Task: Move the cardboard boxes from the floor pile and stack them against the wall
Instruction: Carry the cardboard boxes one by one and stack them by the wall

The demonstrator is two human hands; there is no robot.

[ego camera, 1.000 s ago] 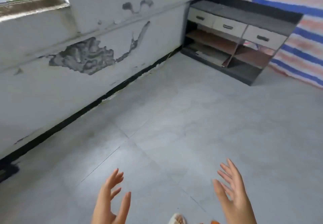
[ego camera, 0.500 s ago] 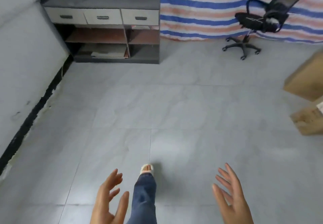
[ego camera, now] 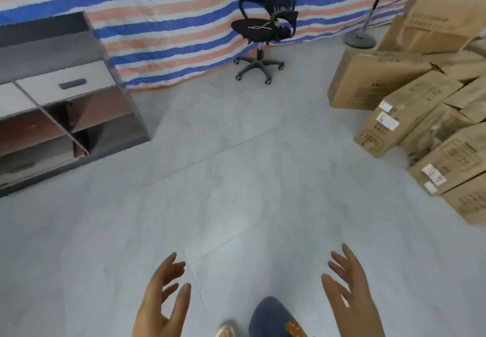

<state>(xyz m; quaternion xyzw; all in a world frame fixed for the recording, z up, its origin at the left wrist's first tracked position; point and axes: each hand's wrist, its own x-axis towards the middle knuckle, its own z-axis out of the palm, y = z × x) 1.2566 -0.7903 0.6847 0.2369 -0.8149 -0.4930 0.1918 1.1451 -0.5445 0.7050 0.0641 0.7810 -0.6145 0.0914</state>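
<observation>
Two hands, left grip (ego camera: 163, 302) spread, right grip (ego camera: 349, 294) empty

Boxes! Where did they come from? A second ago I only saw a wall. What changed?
The view swung right, away from the wall. The shelf unit slid to the left edge, the office chair came into sight, and the pile of cardboard boxes now fills the right side. Both hands stayed as before: left hand and right hand open, held out, holding nothing.

Cabinet (ego camera: 60, 105) left, office chair (ego camera: 265, 29) behind, cardboard boxes (ego camera: 410, 115) piled right
</observation>
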